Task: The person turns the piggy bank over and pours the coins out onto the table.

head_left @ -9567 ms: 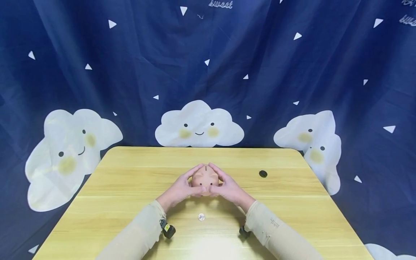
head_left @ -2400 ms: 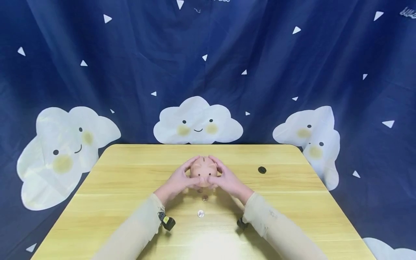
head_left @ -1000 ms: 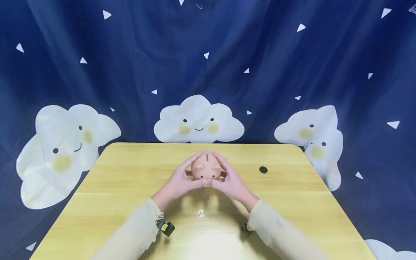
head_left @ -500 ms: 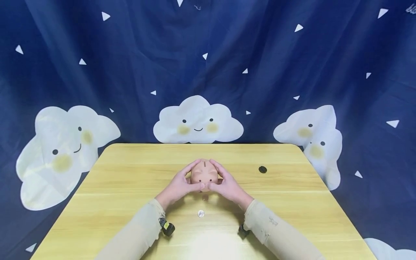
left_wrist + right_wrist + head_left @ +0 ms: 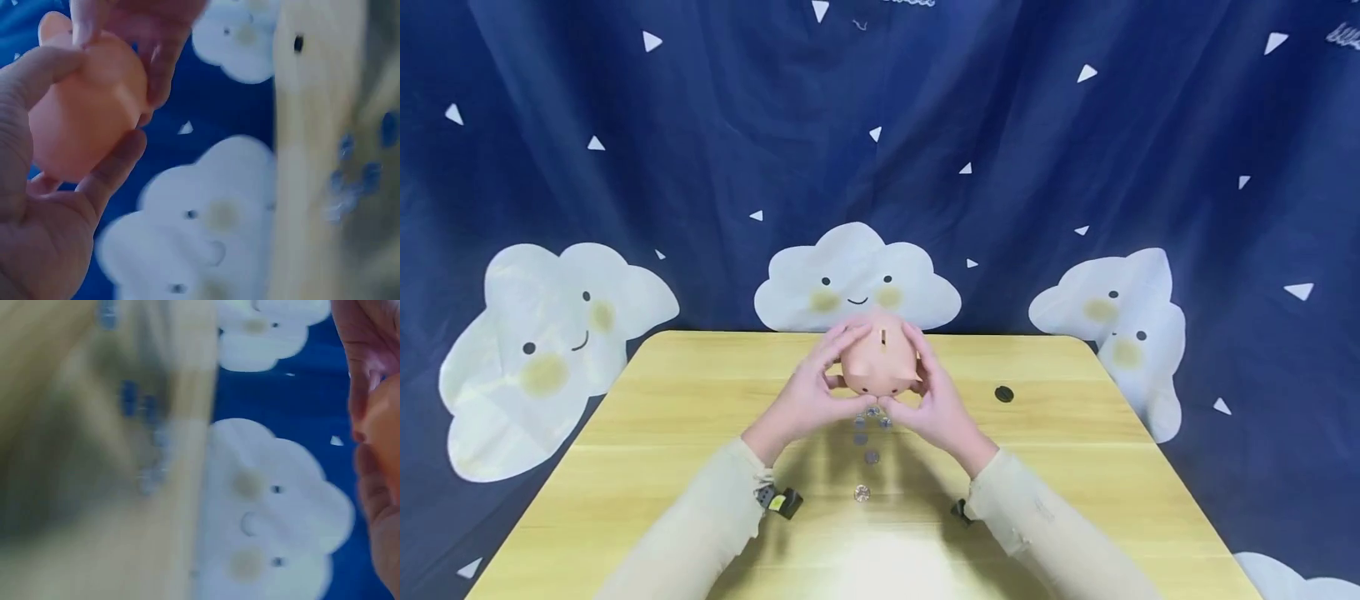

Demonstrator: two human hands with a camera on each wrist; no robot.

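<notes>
A pink piggy bank is held up above the table, its coin slot facing up. My left hand grips its left side and my right hand grips its right side, thumbs meeting near the snout. The left wrist view shows the piggy bank between both hands; its underside is hidden in the head view. Several coins lie on the table below it, with one silver coin nearest me. Blurred coins also appear in the right wrist view.
A black round plug-like disc lies to the right on the wooden table. The table's far edge meets a dark blue curtain printed with clouds. Small black devices are strapped at both wrists.
Both hands have raised the piggy bank from low over the table. More coins now show beneath it; 9.6 seconds ago only one was visible. The black disc stays put.
</notes>
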